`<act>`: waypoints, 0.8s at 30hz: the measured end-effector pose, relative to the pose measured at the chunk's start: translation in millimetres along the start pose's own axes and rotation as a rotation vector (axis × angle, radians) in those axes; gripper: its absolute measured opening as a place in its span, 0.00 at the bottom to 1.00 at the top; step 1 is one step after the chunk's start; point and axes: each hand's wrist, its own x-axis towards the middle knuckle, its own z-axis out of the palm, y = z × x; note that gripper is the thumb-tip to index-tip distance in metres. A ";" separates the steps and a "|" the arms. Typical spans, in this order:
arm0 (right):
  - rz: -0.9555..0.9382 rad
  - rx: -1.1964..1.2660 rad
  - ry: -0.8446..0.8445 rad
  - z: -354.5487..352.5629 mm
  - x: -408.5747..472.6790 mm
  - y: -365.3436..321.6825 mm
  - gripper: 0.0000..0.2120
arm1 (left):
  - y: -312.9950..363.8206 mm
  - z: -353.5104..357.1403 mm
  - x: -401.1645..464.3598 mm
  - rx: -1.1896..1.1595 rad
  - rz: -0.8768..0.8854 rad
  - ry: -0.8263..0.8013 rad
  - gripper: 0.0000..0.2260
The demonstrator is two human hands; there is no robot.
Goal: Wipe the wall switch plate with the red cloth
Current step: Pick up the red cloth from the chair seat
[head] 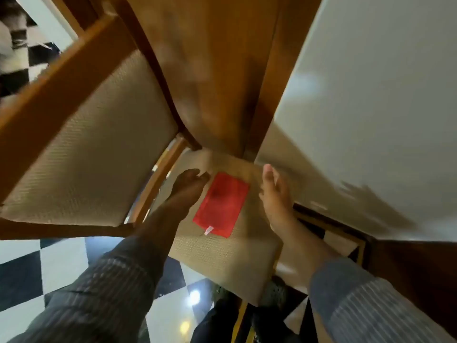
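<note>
Head view, looking steeply down. Red cloth [221, 203]: flat, folded to a rectangle, small white tag at its near edge, lying on a beige woven chair seat [230, 258]. Left hand [189, 185]: just beside the cloth's left edge, fingers loosely extended, holding nothing; contact with the cloth cannot be told. Right hand [274, 194]: just right of the cloth, apart from it, fingers extended and close together, empty. Both forearms in striped sleeves [103, 288]. Second chair [84, 149]: to the left, same beige upholstery, orange-brown wooden frame, tilted across the view. Wooden panel [222, 70]: brown, rising behind the seat, blurred. Wall [371, 95]: white, to the right, with dark shadow along its lower part. Floor [49, 273]: glossy black-and-white checker tiles, bright light reflections near the bottom centre. Wall switch plate: not visible.
</note>
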 end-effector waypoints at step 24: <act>0.122 -0.034 0.180 38.7 53.3 46.2 0.06 | 2.3 43.1 52.5 0.112 0.011 -0.174 0.13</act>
